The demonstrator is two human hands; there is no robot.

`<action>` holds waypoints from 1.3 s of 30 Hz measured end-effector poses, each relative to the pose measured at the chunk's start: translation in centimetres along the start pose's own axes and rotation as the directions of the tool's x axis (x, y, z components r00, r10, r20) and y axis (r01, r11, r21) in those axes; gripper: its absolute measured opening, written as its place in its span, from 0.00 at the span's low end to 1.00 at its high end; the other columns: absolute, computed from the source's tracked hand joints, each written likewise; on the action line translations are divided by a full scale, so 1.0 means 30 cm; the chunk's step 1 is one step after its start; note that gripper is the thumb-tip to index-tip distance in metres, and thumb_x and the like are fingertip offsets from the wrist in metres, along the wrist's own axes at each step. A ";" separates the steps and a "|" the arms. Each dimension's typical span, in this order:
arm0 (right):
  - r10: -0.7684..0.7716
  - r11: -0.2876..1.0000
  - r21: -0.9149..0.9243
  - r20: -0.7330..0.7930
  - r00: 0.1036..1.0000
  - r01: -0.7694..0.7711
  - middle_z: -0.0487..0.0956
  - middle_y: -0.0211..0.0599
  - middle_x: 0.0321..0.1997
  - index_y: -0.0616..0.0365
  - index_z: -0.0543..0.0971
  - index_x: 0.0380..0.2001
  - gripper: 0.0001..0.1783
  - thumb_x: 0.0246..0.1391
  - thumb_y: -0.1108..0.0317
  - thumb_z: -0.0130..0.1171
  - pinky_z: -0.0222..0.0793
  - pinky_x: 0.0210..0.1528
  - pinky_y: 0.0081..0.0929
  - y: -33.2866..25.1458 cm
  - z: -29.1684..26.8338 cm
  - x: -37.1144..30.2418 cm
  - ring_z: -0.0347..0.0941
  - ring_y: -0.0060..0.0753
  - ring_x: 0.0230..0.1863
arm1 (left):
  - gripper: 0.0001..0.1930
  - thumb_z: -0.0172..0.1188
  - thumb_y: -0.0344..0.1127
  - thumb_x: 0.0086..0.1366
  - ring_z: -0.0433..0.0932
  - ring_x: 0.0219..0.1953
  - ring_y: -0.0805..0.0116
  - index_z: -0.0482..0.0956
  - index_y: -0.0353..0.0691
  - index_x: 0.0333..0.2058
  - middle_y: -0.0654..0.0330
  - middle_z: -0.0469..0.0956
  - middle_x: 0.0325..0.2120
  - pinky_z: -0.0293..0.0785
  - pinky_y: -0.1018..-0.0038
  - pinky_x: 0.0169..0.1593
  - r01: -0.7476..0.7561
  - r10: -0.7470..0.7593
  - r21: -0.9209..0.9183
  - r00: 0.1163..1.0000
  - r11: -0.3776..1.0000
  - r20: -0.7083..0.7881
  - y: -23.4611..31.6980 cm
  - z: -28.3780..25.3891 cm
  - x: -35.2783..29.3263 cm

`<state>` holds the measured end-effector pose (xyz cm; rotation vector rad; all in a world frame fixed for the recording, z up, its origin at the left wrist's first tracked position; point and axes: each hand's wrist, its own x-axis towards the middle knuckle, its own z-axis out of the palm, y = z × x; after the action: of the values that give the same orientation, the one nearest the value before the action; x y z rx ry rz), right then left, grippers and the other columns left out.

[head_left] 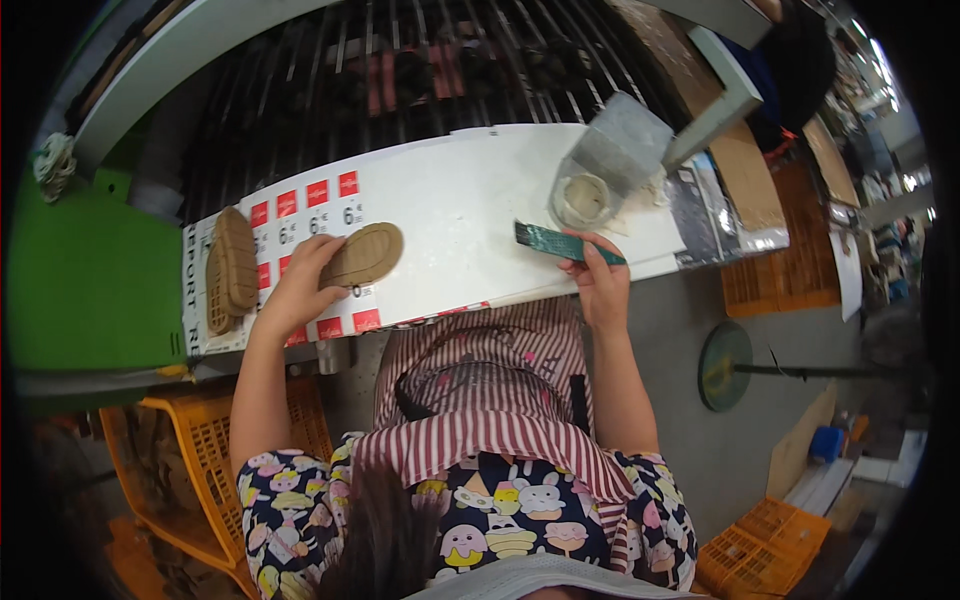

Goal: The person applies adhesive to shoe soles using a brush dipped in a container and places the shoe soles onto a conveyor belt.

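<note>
A tan shoe sole (372,254) lies on the white board. My left hand (302,280) grips its left end, with the fingers along the far edge and the thumb at the near edge. In my right hand (601,275) is a flat brush with a green handle (562,244). Its dark bristles point left, raised over the board. Just beyond the brush, a round cup (584,200) with a pale substance in it sits at the open end of a cloudy plastic container (628,135). More tan soles (233,262) lean together at the board's left end.
The white board (455,200) with red printed squares forms the work surface. Behind it run dark metal rollers (300,90). A green surface (90,270) is at the left. Orange crates (205,450) stand below left, and another orange crate (765,545) sits low right.
</note>
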<state>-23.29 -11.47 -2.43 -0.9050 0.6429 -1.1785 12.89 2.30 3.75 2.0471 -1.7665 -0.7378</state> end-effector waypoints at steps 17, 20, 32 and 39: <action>-0.288 0.514 -0.841 0.014 0.957 0.168 0.77 0.35 0.24 0.67 0.77 0.34 0.16 0.47 0.65 0.64 0.67 0.27 0.18 -0.196 0.032 0.141 0.69 0.18 0.22 | 0.40 0.64 0.27 0.47 0.65 0.57 0.50 0.54 0.34 0.58 0.44 0.68 0.51 0.58 0.55 0.62 -0.091 0.222 -0.984 0.967 -0.153 -0.124 0.193 0.208 0.060; -0.256 0.471 -0.874 -0.010 0.967 0.116 0.77 0.35 0.23 0.67 0.78 0.33 0.16 0.47 0.64 0.64 0.67 0.27 0.19 -0.189 0.025 0.140 0.69 0.18 0.22 | 0.40 0.64 0.26 0.48 0.65 0.57 0.52 0.52 0.34 0.59 0.43 0.66 0.52 0.59 0.58 0.62 -0.078 0.226 -0.991 0.969 -0.109 -0.101 0.226 0.245 0.064; -0.188 0.580 -0.814 -0.100 0.977 0.028 0.79 0.39 0.27 0.72 0.77 0.32 0.15 0.52 0.66 0.60 0.70 0.33 0.16 -0.262 0.092 0.089 0.76 0.23 0.29 | 0.44 0.62 0.27 0.53 0.63 0.58 0.65 0.41 0.35 0.63 0.54 0.61 0.59 0.59 0.70 0.61 -0.312 0.196 -0.889 0.946 0.335 -0.258 0.262 0.309 0.108; -0.268 0.629 -0.771 -0.101 0.958 0.094 0.79 0.39 0.28 0.72 0.77 0.33 0.13 0.54 0.68 0.58 0.71 0.35 0.19 -0.258 0.088 0.000 0.76 0.25 0.30 | 0.44 0.63 0.24 0.52 0.62 0.59 0.62 0.43 0.37 0.63 0.52 0.58 0.60 0.60 0.69 0.61 -0.450 0.132 -0.812 0.891 0.371 -0.434 0.303 0.359 0.136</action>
<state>-24.95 -11.69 5.57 -1.6091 1.3080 -1.1919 -0.35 -2.40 -0.47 0.9609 -1.0670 -0.9132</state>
